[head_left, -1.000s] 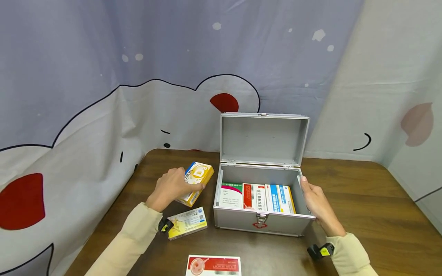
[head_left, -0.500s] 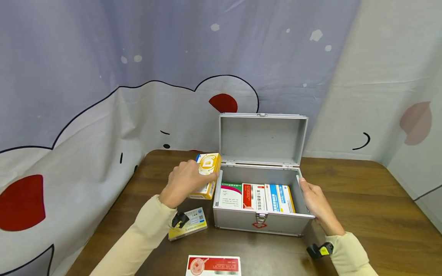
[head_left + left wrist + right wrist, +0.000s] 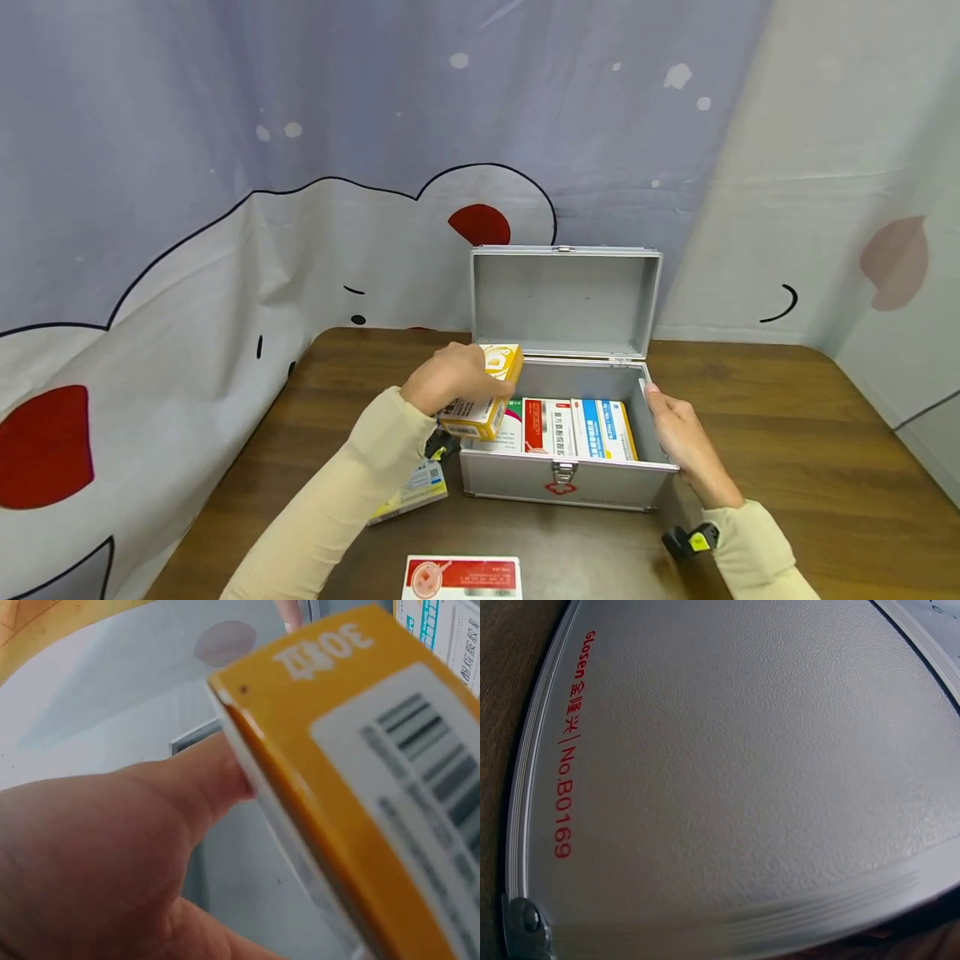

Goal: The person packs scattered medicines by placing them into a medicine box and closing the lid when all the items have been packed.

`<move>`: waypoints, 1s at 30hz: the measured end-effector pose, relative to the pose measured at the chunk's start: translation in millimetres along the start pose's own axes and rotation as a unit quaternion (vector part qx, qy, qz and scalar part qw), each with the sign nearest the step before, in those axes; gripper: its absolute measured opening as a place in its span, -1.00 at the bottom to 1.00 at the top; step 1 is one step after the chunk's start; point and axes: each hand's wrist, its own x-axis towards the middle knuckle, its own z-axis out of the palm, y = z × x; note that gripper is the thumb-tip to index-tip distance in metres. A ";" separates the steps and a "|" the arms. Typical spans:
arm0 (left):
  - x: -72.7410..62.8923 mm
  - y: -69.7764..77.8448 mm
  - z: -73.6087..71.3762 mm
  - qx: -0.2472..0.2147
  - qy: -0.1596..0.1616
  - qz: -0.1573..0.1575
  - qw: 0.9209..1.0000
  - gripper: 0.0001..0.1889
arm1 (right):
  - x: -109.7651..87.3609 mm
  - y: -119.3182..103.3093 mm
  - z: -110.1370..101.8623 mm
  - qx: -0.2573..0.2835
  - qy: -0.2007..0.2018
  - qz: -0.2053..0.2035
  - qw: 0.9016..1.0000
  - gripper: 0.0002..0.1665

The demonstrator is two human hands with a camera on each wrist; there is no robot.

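My left hand grips a yellow and white medicine box, tilted above the left end of an open silver medicine case. In the left wrist view the yellow box shows its barcode end, the thumb pressing its side. Inside the case stand a green and white box, a red and white box and a blue and white box. My right hand holds the case's right rim. The right wrist view shows only the case's side, with that hand's fingers out of sight.
A yellow and white flat box lies left of the case, partly behind the left wrist. Near the front edge of the view rests a red and white box. The raised lid stands at the back, before a curtain.
My left hand has lifted the yellow medicine box from the table left of the case and carried it rightward over the case's left rim. The right hand stays on the rim.
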 end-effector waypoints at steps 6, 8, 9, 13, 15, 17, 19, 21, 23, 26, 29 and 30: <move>14.0 13.0 2.8 0.043 -0.020 -0.005 0.999 -0.51 | 2.1 -0.2 -0.5 0.002 -0.003 -0.005 1.000 -0.10; 16.6 17.9 4.9 0.047 -0.009 -0.006 0.999 -0.52 | 2.4 -0.1 -1.0 0.003 -0.004 -0.007 1.000 -0.11; 17.6 20.5 6.3 0.045 -0.004 -0.008 0.999 -0.52 | 2.4 -0.2 -1.2 0.003 -0.003 -0.007 1.000 -0.11; 22.5 29.1 13.4 0.050 0.013 -0.016 0.999 -0.47 | 1.3 -0.8 -1.1 0.002 -0.001 -0.007 1.000 -0.11; 26.0 32.0 18.5 0.059 0.017 -0.018 0.998 -0.44 | 0.9 -0.4 -0.5 0.000 0.000 -0.007 1.000 -0.11; 30.4 33.9 24.2 0.064 0.019 -0.020 0.998 -0.42 | 1.1 0.4 0.2 0.000 0.001 -0.008 1.000 -0.12; 35.6 35.3 29.6 0.070 0.020 -0.023 0.997 -0.41 | 1.2 1.2 0.9 0.000 0.002 -0.010 1.000 -0.12; 40.5 36.0 34.6 0.071 0.019 -0.029 0.997 -0.38 | 1.3 1.5 1.4 0.001 0.002 -0.012 1.000 -0.12; 44.7 36.2 38.4 0.074 0.015 -0.036 0.996 -0.31 | 0.8 1.2 1.6 0.002 0.002 -0.015 1.000 -0.12; 49.3 35.9 41.9 0.071 0.007 -0.041 0.997 -0.21 | 0.6 0.8 1.3 0.004 0.004 -0.017 1.000 -0.12; 52.7 37.1 42.9 0.080 0.004 -0.040 0.996 -0.15 | 1.1 1.0 0.5 0.004 0.008 -0.019 1.000 -0.13; 53.7 37.8 42.8 0.085 0.005 -0.040 0.996 -0.13 | 1.4 1.1 0.2 0.005 0.009 -0.019 1.000 -0.13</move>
